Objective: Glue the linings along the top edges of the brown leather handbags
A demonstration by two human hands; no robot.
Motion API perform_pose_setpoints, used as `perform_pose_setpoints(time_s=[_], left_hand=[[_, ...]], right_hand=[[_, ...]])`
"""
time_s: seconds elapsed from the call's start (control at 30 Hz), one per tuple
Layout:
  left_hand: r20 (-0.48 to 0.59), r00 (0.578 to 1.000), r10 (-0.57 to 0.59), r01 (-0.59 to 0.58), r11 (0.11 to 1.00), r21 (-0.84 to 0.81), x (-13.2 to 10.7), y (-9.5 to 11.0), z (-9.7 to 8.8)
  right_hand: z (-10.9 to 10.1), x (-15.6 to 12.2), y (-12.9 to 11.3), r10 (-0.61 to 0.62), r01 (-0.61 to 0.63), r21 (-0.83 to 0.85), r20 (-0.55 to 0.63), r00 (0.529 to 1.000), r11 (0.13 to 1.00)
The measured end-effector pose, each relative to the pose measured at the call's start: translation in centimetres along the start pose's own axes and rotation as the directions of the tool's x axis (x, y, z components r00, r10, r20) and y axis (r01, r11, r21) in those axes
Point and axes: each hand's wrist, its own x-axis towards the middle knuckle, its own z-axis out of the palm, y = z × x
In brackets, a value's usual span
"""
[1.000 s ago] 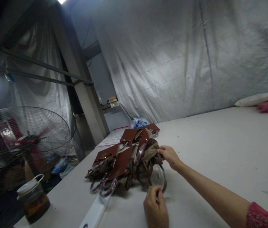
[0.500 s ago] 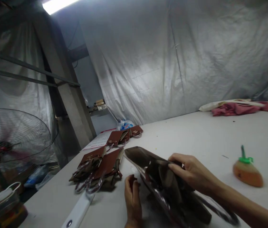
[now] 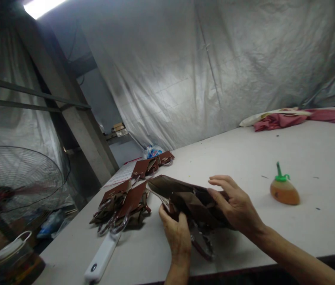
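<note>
While right hand (image 3: 238,208), spread, touches bag (image 3: 195,204) | left hand (image 3: 178,237) newly grips its edge

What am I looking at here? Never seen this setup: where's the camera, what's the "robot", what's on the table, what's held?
There's no robot: a person works with two bare hands. The only view comes from a camera worn on their head, looking forward and down.

The left hand holds a dark brown bag-like piece near its edge. The right hand touches the other end; whether it grips is unclear.

On the white table lie more brown pieces with looped handles, a long white object, a green-topped bottle of orange liquid and, farther back, pink cloth. A fan stands left of the table.
</note>
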Motion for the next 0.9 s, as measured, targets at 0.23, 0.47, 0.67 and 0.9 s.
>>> perform_pose_setpoints(time_s=[0.23,0.47,0.67,0.9], left_hand=[[0.114,0.983,0.140,-0.158,0.974,0.161,2.8,1.8,-1.2],[0.225,0.969,0.099,-0.140,0.974,0.175,1.1,5.9,-3.7],[0.356,0.934,-0.033,-0.003,0.995,0.100,-1.0,6.8,-6.0],[0.284,0.957,0.055,-0.098,0.985,0.140,-2.2,6.1,-6.9]], right_hand=[[0.7,-8.2,1.1,-0.326,0.320,-0.246,0.017,0.945,0.915],[0.5,-11.8,1.4,-0.184,0.182,-0.109,-0.004,0.983,0.977],[3.1,-10.7,1.0,-0.152,0.194,-0.136,0.269,0.951,0.972],[7.7,-0.8,1.2,0.310,-0.137,-0.433,0.359,0.880,0.891]])
